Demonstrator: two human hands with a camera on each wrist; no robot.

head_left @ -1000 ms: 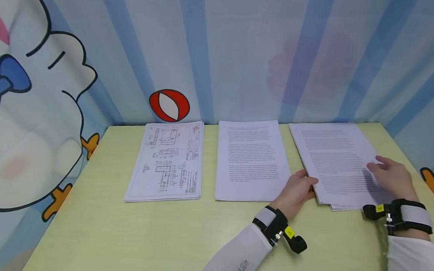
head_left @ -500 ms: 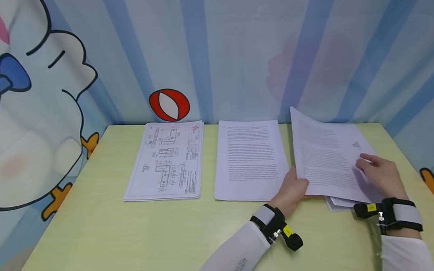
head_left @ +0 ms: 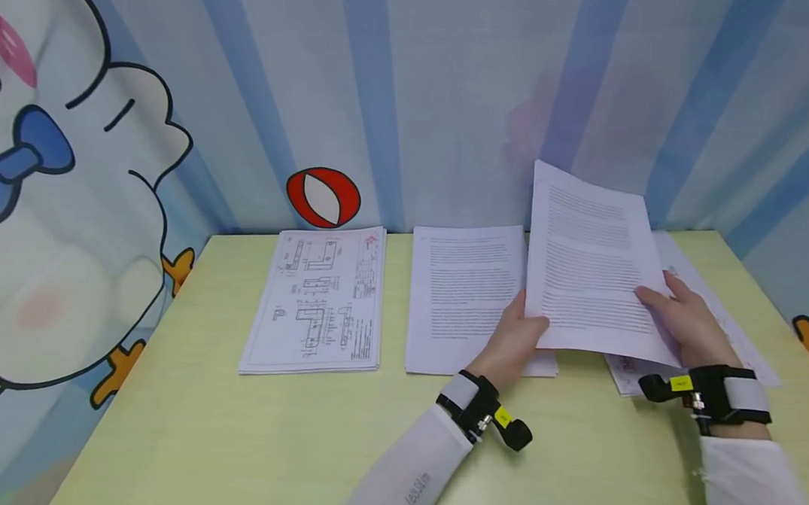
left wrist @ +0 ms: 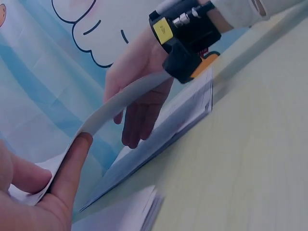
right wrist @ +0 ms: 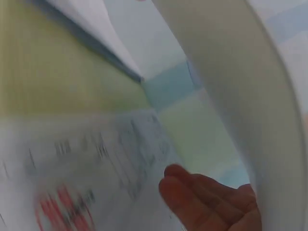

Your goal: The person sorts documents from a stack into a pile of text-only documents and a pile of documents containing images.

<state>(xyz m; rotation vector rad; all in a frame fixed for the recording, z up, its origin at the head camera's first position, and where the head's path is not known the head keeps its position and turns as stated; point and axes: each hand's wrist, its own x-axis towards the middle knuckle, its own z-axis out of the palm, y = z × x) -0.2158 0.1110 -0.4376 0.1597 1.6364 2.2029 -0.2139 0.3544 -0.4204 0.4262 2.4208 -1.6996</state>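
Lifted off the table at the right, a batch of printed text paper [head_left: 587, 260] stands tilted up and bowed. My left hand [head_left: 512, 336] pinches its lower left edge, thumb in front and fingers behind, as the left wrist view shows. At the other side my right hand [head_left: 689, 321] holds the right edge, thumb on the printed face and fingers extended behind it. Under the raised paper lie sheets with technical drawings [head_left: 675, 260]; in the right wrist view the top drawing sheet [right wrist: 96, 163] carries a blurred red mark.
A stack of text pages [head_left: 471, 285] lies mid-table, its right side partly covered by my left hand and the raised paper. Farther left is a stack of drawings [head_left: 314, 301]. A patterned curtain [head_left: 445, 103] rises behind the pale yellow table [head_left: 247, 441].
The text paper has come up off the right stack and moved left, its far edge raised, uncovering drawing sheets below. Both hands have moved left with it, the right now gripping its edge.
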